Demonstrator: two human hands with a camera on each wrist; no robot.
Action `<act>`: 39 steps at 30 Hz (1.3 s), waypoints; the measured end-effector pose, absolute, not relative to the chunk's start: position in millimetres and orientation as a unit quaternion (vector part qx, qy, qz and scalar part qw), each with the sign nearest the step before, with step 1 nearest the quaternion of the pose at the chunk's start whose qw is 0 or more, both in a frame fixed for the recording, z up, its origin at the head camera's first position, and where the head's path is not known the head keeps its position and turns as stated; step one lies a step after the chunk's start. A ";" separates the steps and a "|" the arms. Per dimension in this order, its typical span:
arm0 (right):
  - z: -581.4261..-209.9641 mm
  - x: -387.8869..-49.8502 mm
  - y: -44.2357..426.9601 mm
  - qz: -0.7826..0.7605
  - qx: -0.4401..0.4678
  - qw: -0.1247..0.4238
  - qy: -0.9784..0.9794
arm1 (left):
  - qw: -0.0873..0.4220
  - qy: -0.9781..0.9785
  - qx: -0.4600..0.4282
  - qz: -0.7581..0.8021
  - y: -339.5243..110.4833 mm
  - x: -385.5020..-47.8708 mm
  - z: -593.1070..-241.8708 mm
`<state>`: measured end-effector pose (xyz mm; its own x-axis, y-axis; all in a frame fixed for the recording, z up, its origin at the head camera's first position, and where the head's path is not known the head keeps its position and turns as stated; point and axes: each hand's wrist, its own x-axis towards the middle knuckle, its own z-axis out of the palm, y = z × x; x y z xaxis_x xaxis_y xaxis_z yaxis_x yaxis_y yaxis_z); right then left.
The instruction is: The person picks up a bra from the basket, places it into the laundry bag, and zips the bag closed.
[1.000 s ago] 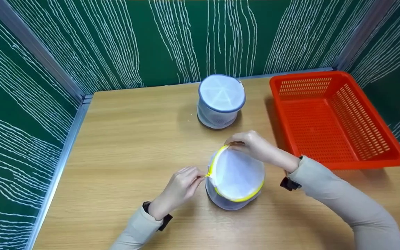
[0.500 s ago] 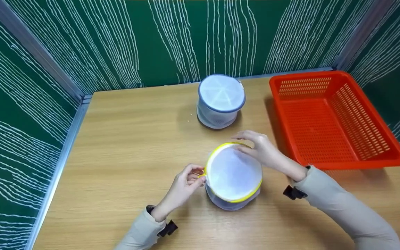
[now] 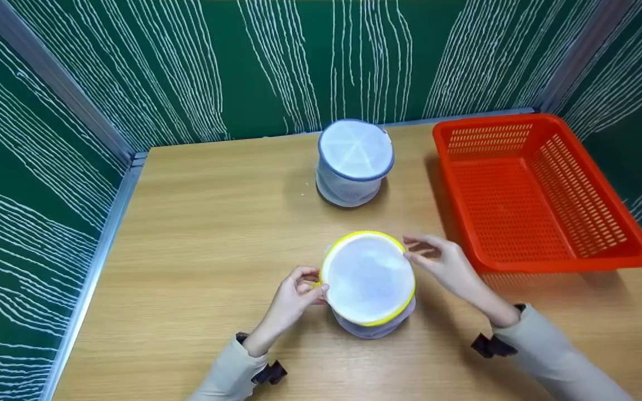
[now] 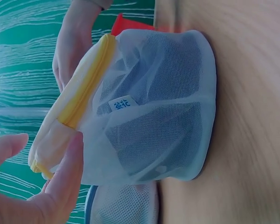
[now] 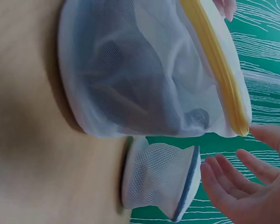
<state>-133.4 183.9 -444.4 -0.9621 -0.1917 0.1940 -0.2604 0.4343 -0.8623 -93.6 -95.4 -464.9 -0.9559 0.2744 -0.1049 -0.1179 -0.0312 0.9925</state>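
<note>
A white mesh laundry bag (image 3: 368, 278), round with a yellow zip (image 4: 87, 84) around its top, stands on the table between both hands. My left hand (image 3: 297, 294) is at the lid's left edge. In the left wrist view its forefinger touches the side beneath the zip, while the thumb stands a little off the lid. My right hand (image 3: 438, 264) lies at the lid's right edge with fingers spread. Its thumb tip touches or nearly touches the zip's edge in the right wrist view. A small label (image 4: 122, 103) shows on the bag's side.
Behind stands a second mesh bag (image 3: 356, 153) with a blue rim. A red perforated plastic basket (image 3: 460, 211) is on the right of the wooden table (image 3: 215, 223). Green panels with white lines (image 3: 276, 61) enclose the back and sides.
The left hand has loosened its pinch at the zip's left end. The right hand has let go of the lid's far rim and moved right and nearer. The lid now lies flatter and rounder.
</note>
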 end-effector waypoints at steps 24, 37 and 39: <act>-452.1 -140.2 171.2 0.668 -0.026 -0.160 -0.726 | 0.148 0.583 -0.036 0.798 -96.7 -111.1 -471.4; -435.3 -169.4 166.8 0.760 -0.070 -0.178 -0.621 | 0.131 0.518 -0.049 0.844 -90.9 -140.7 -454.0; -433.8 -173.0 166.6 0.770 -0.078 -0.178 -0.608 | 0.129 0.513 -0.046 0.847 -90.3 -145.0 -451.4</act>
<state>-173.0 166.6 -433.8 -0.9248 -0.1793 -0.3357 0.3682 -0.1982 -0.9084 -145.0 -90.3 -451.4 -0.9628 0.1709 -0.2094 -0.2647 -0.4399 0.8581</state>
